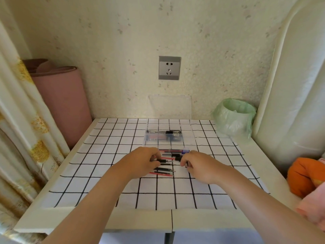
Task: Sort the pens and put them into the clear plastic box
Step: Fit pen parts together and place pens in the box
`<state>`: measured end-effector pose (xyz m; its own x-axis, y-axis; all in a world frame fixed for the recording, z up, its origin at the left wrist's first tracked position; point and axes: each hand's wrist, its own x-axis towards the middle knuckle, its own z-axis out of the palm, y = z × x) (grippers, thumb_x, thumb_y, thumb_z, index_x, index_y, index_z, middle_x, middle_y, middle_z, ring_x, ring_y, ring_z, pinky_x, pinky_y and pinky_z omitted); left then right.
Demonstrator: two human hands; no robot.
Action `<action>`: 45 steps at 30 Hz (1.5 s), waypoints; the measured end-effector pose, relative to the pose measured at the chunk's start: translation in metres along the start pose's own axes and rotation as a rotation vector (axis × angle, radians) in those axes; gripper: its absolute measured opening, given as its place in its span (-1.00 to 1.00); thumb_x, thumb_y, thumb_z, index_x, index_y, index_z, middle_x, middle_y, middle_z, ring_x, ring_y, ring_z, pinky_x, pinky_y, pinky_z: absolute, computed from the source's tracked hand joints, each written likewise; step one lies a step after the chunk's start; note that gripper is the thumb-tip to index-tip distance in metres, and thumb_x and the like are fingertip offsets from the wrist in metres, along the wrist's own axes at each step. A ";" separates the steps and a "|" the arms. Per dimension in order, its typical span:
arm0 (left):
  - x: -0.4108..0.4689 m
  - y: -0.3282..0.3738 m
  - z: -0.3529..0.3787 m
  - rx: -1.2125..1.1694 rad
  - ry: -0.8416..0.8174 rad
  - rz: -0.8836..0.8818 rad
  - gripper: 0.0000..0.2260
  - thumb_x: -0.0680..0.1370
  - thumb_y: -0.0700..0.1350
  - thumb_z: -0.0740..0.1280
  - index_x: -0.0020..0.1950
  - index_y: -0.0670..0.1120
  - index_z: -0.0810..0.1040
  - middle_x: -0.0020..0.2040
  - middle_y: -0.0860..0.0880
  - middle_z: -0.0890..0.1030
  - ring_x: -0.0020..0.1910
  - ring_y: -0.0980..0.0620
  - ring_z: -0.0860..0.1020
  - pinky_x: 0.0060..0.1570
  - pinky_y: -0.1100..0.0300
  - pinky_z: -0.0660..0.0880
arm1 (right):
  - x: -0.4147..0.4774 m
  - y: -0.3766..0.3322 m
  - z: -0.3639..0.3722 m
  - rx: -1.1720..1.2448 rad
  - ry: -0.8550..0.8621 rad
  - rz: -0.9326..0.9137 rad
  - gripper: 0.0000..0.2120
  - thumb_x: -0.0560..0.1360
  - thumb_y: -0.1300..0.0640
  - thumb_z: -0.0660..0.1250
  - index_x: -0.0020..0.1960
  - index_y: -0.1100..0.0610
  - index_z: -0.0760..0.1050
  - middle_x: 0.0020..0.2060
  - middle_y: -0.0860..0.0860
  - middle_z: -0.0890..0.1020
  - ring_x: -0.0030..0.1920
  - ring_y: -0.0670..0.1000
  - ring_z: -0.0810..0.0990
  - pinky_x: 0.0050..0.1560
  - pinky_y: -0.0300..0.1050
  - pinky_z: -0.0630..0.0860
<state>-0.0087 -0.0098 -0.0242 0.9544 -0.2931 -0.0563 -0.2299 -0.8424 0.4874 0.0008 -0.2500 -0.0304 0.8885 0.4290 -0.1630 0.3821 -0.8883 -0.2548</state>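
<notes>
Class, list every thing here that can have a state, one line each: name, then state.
Box: open, some pens already inside.
Lid: raised upright.
Pens: lying loose, red and black mixed.
Left hand: fingers curled on pens.
Right hand: fingers curled on pens.
Socket: nothing plugged in.
Bin: lined with a green bag.
Mat: rolled up, standing.

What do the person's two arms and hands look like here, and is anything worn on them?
Both arms are bare as far as the picture shows: no sleeves, no gloves. The left hand and the right hand carry no watch, bracelet or ring that I can see, though parts of them are hidden.
</notes>
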 end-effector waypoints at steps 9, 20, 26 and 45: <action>-0.001 0.007 0.001 0.020 0.000 0.034 -0.92 0.56 0.01 0.35 0.04 0.16 0.56 -0.05 0.15 0.58 -0.15 0.19 0.52 -0.12 0.25 0.49 | 0.001 -0.002 0.003 0.013 0.192 -0.047 -0.65 0.52 0.00 0.35 0.30 -0.09 0.44 0.01 -0.12 0.50 -0.03 -0.08 0.47 -0.09 -0.17 0.37; 0.002 0.011 0.003 0.075 0.069 0.098 -0.85 0.53 0.05 0.37 0.09 0.16 0.55 -0.08 0.14 0.60 -0.16 0.14 0.54 -0.17 0.21 0.49 | 0.011 -0.027 0.004 -0.037 0.257 -0.208 -0.76 0.62 0.01 0.21 0.15 0.00 0.63 -0.03 -0.04 0.59 0.00 0.02 0.55 0.02 -0.01 0.49; 0.003 0.006 0.001 0.094 0.077 0.101 -0.89 0.57 0.03 0.33 0.08 0.14 0.59 -0.17 0.12 0.59 -0.23 0.12 0.53 -0.27 0.25 0.40 | 0.017 -0.037 -0.002 -0.011 0.320 -0.133 -0.85 0.47 -0.04 0.43 0.00 -0.03 0.58 -0.06 -0.11 0.56 -0.08 -0.03 0.55 -0.11 -0.14 0.43; 0.000 0.000 -0.004 0.079 0.034 0.041 -0.77 0.66 -0.03 0.16 0.03 0.01 0.62 -0.13 0.02 0.64 -0.27 0.09 0.49 -0.23 0.17 0.43 | 0.023 -0.044 -0.003 0.050 0.269 -0.147 -0.68 0.49 -0.13 0.38 0.19 -0.03 0.53 0.01 -0.11 0.59 -0.05 -0.06 0.55 -0.04 -0.09 0.48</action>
<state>-0.0081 -0.0083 -0.0207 0.9495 -0.3138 -0.0074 -0.2821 -0.8635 0.4181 0.0051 -0.2016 -0.0205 0.8625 0.4874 0.1360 0.5046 -0.8078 -0.3046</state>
